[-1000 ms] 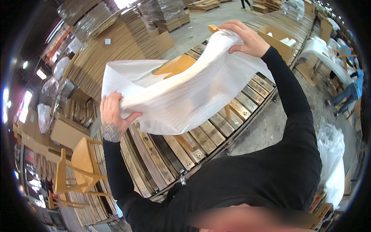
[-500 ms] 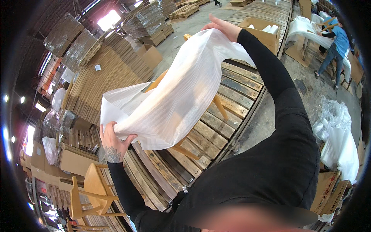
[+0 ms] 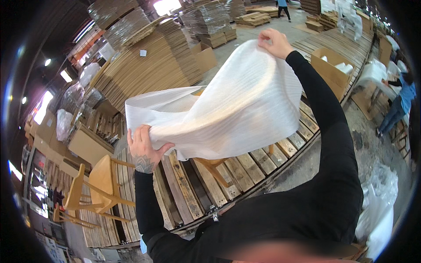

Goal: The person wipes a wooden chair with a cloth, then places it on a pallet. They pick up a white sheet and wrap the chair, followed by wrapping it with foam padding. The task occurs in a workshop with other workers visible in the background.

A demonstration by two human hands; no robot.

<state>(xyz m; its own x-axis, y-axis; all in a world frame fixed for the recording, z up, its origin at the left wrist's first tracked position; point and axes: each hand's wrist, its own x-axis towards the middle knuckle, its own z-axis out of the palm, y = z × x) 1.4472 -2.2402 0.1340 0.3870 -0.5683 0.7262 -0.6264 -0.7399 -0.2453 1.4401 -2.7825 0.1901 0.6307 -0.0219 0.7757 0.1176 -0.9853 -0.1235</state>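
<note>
A large white foam wrapping sheet (image 3: 228, 114) hangs spread over a light wooden chair (image 3: 215, 165), of which only legs and a bit of the back show beneath it. My left hand (image 3: 142, 149) grips the sheet's lower left edge. My right hand (image 3: 274, 43) is raised high and pinches the sheet's top corner. Both arms wear black sleeves. The chair stands on a bench of wooden slats (image 3: 263, 160).
Another bare wooden chair (image 3: 94, 186) stands on the slats at lower left. Stacks of flat cardboard (image 3: 140, 65) fill the back. An open cardboard box (image 3: 333, 70) sits at right. A person in blue (image 3: 397, 105) works at far right; plastic wrap (image 3: 381, 210) lies on the floor.
The view has swung and the sheet has been drawn further over the chair, hiding more of it. Both hands keep their grip; the right hand stays raised.
</note>
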